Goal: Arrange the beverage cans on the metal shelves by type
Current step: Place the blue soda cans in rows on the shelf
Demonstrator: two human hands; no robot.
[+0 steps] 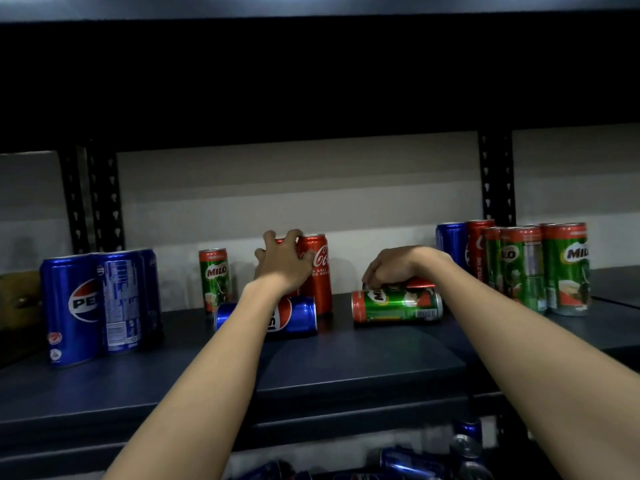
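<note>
Left hand (282, 259) gripped upright Coca-Cola can (291, 241); right hand (389, 268) clamped on red can (420, 282) lying behind toppled Milo can (396, 305).

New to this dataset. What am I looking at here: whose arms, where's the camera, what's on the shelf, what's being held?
No robot here: the arms belong to a person wearing one wide-angle camera on the head, looking forward and down.

The left hand curls over the top of an upright red Coca-Cola can. The right hand grips a red can that is mostly hidden, behind a Milo can lying on its side.

On the dark metal shelf: upright Pepsi cans at left, one upright Milo can, a toppled Pepsi can under the left forearm, and a mixed group at right. More cans lie on the lower level.
</note>
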